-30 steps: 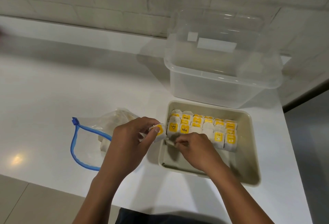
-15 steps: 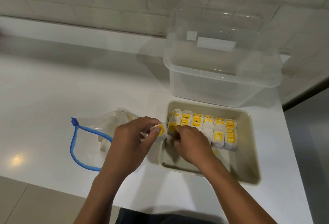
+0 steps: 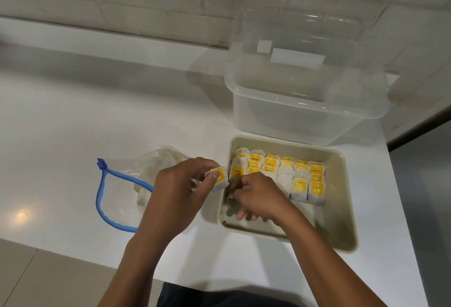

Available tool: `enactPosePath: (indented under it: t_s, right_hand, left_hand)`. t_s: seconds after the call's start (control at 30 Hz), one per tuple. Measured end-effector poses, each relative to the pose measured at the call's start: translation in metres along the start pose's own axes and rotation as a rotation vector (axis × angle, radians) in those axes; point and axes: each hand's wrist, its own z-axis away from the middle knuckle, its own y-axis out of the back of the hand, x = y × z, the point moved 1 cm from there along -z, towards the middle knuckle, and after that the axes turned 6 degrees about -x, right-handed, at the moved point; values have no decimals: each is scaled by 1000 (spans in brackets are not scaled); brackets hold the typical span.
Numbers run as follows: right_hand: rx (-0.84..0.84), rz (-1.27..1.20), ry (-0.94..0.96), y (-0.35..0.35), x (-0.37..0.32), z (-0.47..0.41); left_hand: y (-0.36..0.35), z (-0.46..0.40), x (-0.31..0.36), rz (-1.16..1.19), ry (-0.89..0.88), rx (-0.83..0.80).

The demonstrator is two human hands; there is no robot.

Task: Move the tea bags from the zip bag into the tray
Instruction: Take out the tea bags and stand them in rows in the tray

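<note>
A beige tray (image 3: 341, 209) holds rows of white tea bags with yellow labels (image 3: 300, 184) standing along its far side. My left hand (image 3: 175, 192) grips a stack of tea bags (image 3: 218, 179) just outside the tray's left rim. Inside the tray at its left end, my right hand (image 3: 258, 197) rests with fingers curled against the standing bags; what it pinches is hidden. The clear zip bag (image 3: 146, 170) with a blue zipper lies open to the left, partly behind my left hand, with pale tea bags inside.
A large clear plastic tub (image 3: 305, 116) stands just behind the tray, against the white brick wall. The white counter's front edge runs close below my arms; its right edge lies just beyond the tray.
My right hand has moved from the tray's front left up against the standing bags and pressed in there. My left hand holds its stack in nearly the same spot.
</note>
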Motion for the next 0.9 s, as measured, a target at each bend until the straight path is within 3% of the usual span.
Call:
enactPosePath:
  t_s: [0.1,0.27,0.43,0.9]
  right_hand:
    - [43,19,1,3,-1,-10]
    - [254,310,35,4,2,-28]
    - [351,535,7,1,-2,-39]
    - [315,482,-14,17,-7,-41]
  left_hand:
    - [1,0,0,1,-3,1]
    - [0,0,0,10,8,4]
    - [-2,0,0,13,23,-3]
    - [2,0,1,31,35,-10]
